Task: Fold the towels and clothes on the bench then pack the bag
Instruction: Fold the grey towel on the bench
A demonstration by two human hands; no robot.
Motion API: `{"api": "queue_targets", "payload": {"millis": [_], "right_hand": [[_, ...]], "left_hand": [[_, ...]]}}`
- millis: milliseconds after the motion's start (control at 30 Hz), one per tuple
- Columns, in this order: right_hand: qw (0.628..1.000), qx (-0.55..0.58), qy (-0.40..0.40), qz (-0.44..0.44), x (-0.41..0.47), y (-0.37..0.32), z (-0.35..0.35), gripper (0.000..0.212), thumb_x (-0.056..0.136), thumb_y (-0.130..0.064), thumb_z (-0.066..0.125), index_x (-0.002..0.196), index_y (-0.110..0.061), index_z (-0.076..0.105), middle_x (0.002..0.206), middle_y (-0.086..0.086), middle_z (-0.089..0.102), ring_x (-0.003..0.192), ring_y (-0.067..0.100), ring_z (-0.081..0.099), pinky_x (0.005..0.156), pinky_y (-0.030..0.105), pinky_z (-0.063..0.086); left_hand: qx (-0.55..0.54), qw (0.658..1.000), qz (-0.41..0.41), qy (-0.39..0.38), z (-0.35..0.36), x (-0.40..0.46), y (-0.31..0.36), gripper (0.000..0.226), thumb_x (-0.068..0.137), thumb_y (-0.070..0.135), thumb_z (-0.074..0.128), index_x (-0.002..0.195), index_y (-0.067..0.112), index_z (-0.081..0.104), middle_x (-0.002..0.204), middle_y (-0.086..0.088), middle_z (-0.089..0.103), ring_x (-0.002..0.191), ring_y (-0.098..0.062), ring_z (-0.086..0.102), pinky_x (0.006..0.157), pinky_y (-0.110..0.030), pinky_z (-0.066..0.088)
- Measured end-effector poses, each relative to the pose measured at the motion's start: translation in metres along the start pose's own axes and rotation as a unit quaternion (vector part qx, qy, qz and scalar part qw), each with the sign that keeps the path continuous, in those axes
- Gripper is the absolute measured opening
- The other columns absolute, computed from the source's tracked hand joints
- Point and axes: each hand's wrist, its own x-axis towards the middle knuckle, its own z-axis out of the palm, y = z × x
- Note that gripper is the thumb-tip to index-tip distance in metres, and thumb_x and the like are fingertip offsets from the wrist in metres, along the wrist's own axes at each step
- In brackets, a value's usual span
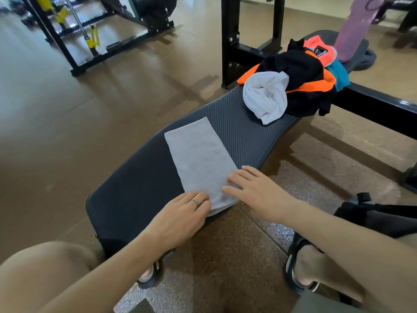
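A grey towel (198, 159), folded into a long strip, lies flat on the dark padded bench (135, 186). My left hand (180, 218) rests at the strip's near end, fingertips on its corner. My right hand (255, 190) lies flat on the same near end from the right side, fingers straight. Farther along the bench sits a crumpled white towel (266, 96) against a heap of black and orange clothes (302, 80), with a coral garment (320, 48) and a teal one (339, 74) behind. A black bag (379, 218) stands on the floor at the right.
A pink water bottle (354, 30) stands at the bench's far end. The black rack uprights (228, 41) rise beside the bench. A weight machine frame (67, 41) stands at the far left. My knees and sandalled feet (302, 269) are below the bench edge.
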Motion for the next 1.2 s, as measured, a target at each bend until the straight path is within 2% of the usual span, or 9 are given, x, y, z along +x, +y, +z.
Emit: {"api": "queue_targets", "payload": {"millis": [100,167,333,433,667,733,867,1033,1200], "right_hand": [[0.999,0.018,0.031,-0.012,0.005,0.0,-0.001,0.041,0.081,-0.014,0.065,0.12,-0.024,0.057,0.119,0.002,0.055,0.116,0.025,0.05,0.107,0.04,0.039],[0.998,0.038,0.043,-0.012,0.008,0.004,-0.004,0.023,0.088,-0.019,0.057,0.11,-0.026,0.06,0.111,-0.003,0.058,0.108,0.022,0.055,0.102,0.038,0.041],[0.987,0.14,0.057,0.046,0.015,0.009,-0.014,0.029,0.093,-0.026,0.041,0.107,-0.025,0.066,0.1,-0.011,0.067,0.089,0.013,0.06,0.091,0.033,0.045],[0.975,0.2,0.04,0.094,0.021,0.01,-0.015,0.02,0.094,-0.026,0.044,0.096,-0.023,0.063,0.082,-0.008,0.065,0.078,0.013,0.059,0.075,0.034,0.047],[0.931,0.305,0.051,0.196,0.033,0.013,-0.016,0.005,0.102,-0.025,0.052,0.097,-0.026,0.055,0.074,-0.007,0.06,0.065,0.007,0.055,0.059,0.028,0.043],[0.928,0.302,0.062,0.211,0.038,0.013,-0.014,0.004,0.102,-0.027,0.053,0.099,-0.025,0.053,0.069,-0.009,0.058,0.06,0.007,0.054,0.054,0.025,0.038],[0.932,0.264,0.072,0.238,0.051,0.014,-0.008,0.011,0.102,-0.032,0.05,0.101,-0.021,0.05,0.072,-0.001,0.062,0.069,0.023,0.057,0.065,0.04,0.046],[0.951,0.181,0.078,0.237,0.059,0.018,-0.005,0.017,0.103,-0.032,0.048,0.103,-0.015,0.049,0.074,0.004,0.065,0.066,0.027,0.055,0.063,0.033,0.023],[0.959,0.102,0.095,0.249,0.067,0.018,0.003,0.022,0.1,-0.033,0.054,0.1,-0.012,0.048,0.066,-0.001,0.056,0.047,0.011,0.025,0.061,0.037,0.032]], "left_hand": [[-0.031,0.998,-0.053,-0.021,-0.002,-0.012,0.004,0.044,0.09,0.047,0.066,0.115,0.012,0.058,0.125,-0.005,0.06,0.115,-0.024,0.059,0.101,-0.037,0.052],[-0.049,0.994,-0.091,-0.026,-0.001,-0.011,0.008,0.049,0.084,0.051,0.069,0.113,0.014,0.055,0.124,-0.003,0.057,0.113,-0.024,0.058,0.098,-0.036,0.052],[-0.054,0.984,-0.167,-0.018,-0.001,0.003,0.014,0.035,0.086,0.047,0.067,0.1,0.018,0.053,0.102,0.001,0.055,0.084,-0.02,0.058,0.07,-0.031,0.049],[-0.1,0.973,-0.206,0.013,-0.005,0.005,0.011,0.018,0.097,0.033,0.058,0.105,0.018,0.054,0.093,0.001,0.06,0.078,-0.021,0.063,0.062,-0.033,0.049],[-0.27,0.909,-0.317,0.022,-0.003,0.01,-0.014,0.013,0.106,0.039,0.04,0.116,0.032,0.045,0.095,0.008,0.061,0.086,-0.017,0.059,0.078,-0.04,0.049],[-0.296,0.894,-0.336,0.026,0.001,0.014,-0.019,0.012,0.107,0.038,0.04,0.117,0.034,0.045,0.096,0.008,0.06,0.088,-0.017,0.058,0.08,-0.041,0.048],[-0.306,0.883,-0.355,0.031,0.004,0.022,-0.025,0.014,0.108,0.036,0.038,0.119,0.034,0.046,0.112,0.01,0.057,0.094,-0.014,0.056,0.081,-0.039,0.047],[-0.288,0.886,-0.362,0.024,0.007,0.026,-0.031,0.014,0.107,0.034,0.038,0.119,0.03,0.044,0.113,0.01,0.042,0.084,-0.021,0.059,0.076,-0.044,0.054],[-0.238,0.9,-0.365,0.004,0.007,0.03,-0.04,0.009,0.106,0.033,0.039,0.107,0.024,0.042,0.102,0.004,0.038,0.066,-0.024,0.055,0.065,-0.045,0.055]]}}
